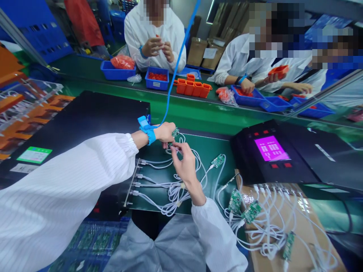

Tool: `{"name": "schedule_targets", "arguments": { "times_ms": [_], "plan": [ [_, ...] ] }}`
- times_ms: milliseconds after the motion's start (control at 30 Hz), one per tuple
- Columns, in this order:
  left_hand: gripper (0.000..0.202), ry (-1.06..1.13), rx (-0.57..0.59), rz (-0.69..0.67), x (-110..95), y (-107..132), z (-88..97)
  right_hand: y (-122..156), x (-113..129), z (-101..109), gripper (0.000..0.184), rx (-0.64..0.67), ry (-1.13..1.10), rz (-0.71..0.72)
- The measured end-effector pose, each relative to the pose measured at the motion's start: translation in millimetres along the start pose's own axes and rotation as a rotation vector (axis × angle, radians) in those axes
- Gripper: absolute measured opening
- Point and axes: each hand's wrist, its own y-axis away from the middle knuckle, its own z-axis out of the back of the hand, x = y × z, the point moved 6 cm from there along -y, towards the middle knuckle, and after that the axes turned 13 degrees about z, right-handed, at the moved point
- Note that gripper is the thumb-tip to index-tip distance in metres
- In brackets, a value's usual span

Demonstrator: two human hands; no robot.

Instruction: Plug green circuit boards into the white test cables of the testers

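My left hand [164, 133], with a blue wrist strap [147, 130] at its wrist, is closed on a small green circuit board [175, 132]. Right against it, my right hand [185, 163] pinches at the board's near end; what lies between its fingertips is too small to make out. Under both hands, white cables [177, 192] run in loops from a row of sockets on the black box at left. Another circuit board [218, 161], plugged onto a white cable, lies on the green bench top [208, 145] to the right of my hands.
A black tester [255, 151] with a lit pink screen stands at right. Below it, circuit boards [251, 211] on tangled cables lie about a cardboard sheet [306, 223]. The large black box [85, 121] fills the left. Co-workers handle orange parts beside blue bins [157, 84] across the bench.
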Motion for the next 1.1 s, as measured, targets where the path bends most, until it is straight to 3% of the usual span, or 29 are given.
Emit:
{"name": "schedule_targets", "arguments": {
  "times_ms": [400,600,900,1100],
  "plan": [
    [0.013,-0.066,-0.081,0.011,0.7,-2.4,-3.9,2.6,9.3,-11.1,0.017,0.011,0.111,0.075],
    [0.02,-0.064,-0.107,-0.016,-0.8,-1.3,-2.0,3.5,9.4,-14.6,0.019,0.007,0.128,0.038],
    [0.015,-0.065,-0.109,0.017,-1.9,1.7,0.4,3.4,10.3,-16.4,0.019,-0.023,0.161,0.033],
    [0.026,-0.031,-0.076,-0.004,2.8,-5.4,-1.9,2.9,6.1,-16.7,0.019,-0.01,0.139,0.021]
  ]
}}
